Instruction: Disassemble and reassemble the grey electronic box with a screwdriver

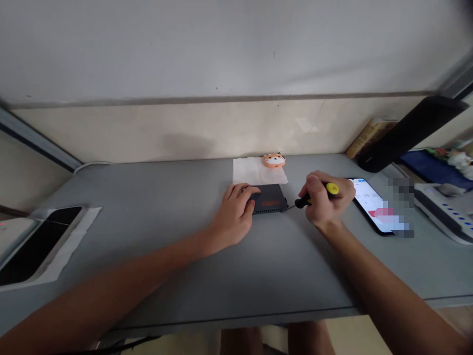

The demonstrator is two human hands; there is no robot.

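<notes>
A dark flat box (271, 197) with vent slots along its near side lies on the grey table (236, 281). My left hand (236, 212) is wrapped over the box's left end, fingers on its top. In my right hand (325, 199) is a black and yellow screwdriver (303, 201), gripped by the handle. Its thin shaft points left, and the tip is at the box's near right corner. Whether the tip sits in a gap there is too small to tell.
Behind the box are a white paper (247, 171) and an orange animal-faced case (274, 160). A lit phone (371, 204) lies right of my right hand, with a white device (445, 209) beyond. A black cylinder (410, 133) leans back right. A dark phone (40, 244) lies left.
</notes>
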